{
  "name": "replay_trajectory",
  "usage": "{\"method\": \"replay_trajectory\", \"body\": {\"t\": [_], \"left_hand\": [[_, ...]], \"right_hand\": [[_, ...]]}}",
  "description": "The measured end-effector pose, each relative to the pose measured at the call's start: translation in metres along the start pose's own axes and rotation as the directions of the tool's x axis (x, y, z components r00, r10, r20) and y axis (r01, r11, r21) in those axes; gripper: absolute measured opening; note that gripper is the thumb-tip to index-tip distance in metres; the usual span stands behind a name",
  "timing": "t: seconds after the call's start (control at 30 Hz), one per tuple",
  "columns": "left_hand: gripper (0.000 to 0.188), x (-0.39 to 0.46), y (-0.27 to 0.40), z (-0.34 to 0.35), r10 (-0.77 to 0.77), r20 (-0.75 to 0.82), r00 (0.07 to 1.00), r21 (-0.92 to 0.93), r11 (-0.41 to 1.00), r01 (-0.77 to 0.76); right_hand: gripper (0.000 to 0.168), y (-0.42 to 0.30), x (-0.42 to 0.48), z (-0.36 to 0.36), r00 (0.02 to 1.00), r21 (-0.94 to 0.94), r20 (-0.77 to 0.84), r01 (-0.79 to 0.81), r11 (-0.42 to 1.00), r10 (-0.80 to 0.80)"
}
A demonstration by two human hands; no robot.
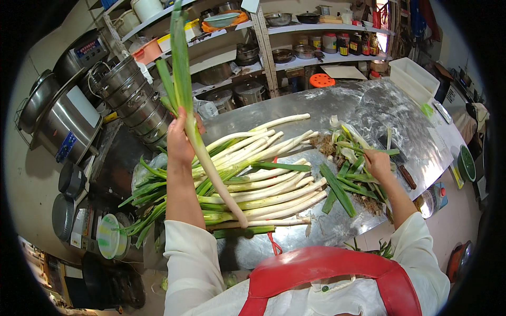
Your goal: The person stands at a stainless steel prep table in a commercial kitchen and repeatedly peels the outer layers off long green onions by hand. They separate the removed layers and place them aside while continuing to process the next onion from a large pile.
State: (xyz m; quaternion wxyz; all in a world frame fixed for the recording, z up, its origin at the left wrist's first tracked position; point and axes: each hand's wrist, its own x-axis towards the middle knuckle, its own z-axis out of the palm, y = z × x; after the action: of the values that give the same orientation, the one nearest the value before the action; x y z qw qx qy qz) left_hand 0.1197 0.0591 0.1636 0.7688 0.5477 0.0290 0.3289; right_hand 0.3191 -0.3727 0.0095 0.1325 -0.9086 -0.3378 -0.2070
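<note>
My left hand [181,136] grips a large green onion [205,158] by the middle, its green leaves up and its white shaft slanting down over the others. Below it, a pile of large green onions [272,189] lies on the metal table, white ends to the right and leaves to the left. My right hand [377,164] is at the right, over a heap of trimmed leaves and roots [352,173], its fingers closed on a strip of leaf. Beside that hand lies a knife with a wooden handle [407,177], its blade partly hidden by scraps.
The metal table [292,102] has white powdery smears towards the back. A white plastic bin [414,79] stands at its far right corner. Stacked steel steamer pots [132,102] rise at left. Shelves [328,27] with pans and bottles line the back. A red tie [273,245] hangs near the front edge.
</note>
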Motion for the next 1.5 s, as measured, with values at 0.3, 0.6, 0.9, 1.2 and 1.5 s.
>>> {"method": "replay_trajectory", "body": {"t": [0.3, 0.6, 0.9, 1.2, 1.5], "left_hand": [[0.038, -0.024, -0.051, 0.092, -0.135, 0.228, 0.964, 0.013, 0.991, 0.136], [0.033, -0.036, -0.077, 0.123, -0.131, 0.216, 0.968, -0.106, 0.982, 0.156], [0.030, -0.038, -0.071, 0.118, -0.137, 0.391, 0.910, -0.071, 0.981, 0.178], [0.017, -0.050, -0.058, 0.128, 0.262, 0.076, 0.962, 0.388, 0.881, -0.271], [0.024, -0.039, -0.026, 0.068, 0.342, -0.323, 0.882, -0.044, 0.926, -0.375]], "right_hand": [[0.032, -0.180, 0.075, -0.060, 0.982, 0.821, 0.052, 0.062, 0.568, -0.183], [0.027, -0.204, 0.091, -0.060, 0.990, 0.930, 0.140, -0.132, 0.344, 0.000], [0.018, -0.206, 0.093, -0.032, 0.953, 0.949, 0.304, -0.301, -0.089, 0.015], [0.020, -0.224, 0.087, -0.041, 0.949, 0.987, 0.147, -0.160, 0.024, 0.280], [0.003, -0.178, 0.087, -0.029, 0.881, 0.635, 0.431, -0.141, -0.759, 0.197]]}}
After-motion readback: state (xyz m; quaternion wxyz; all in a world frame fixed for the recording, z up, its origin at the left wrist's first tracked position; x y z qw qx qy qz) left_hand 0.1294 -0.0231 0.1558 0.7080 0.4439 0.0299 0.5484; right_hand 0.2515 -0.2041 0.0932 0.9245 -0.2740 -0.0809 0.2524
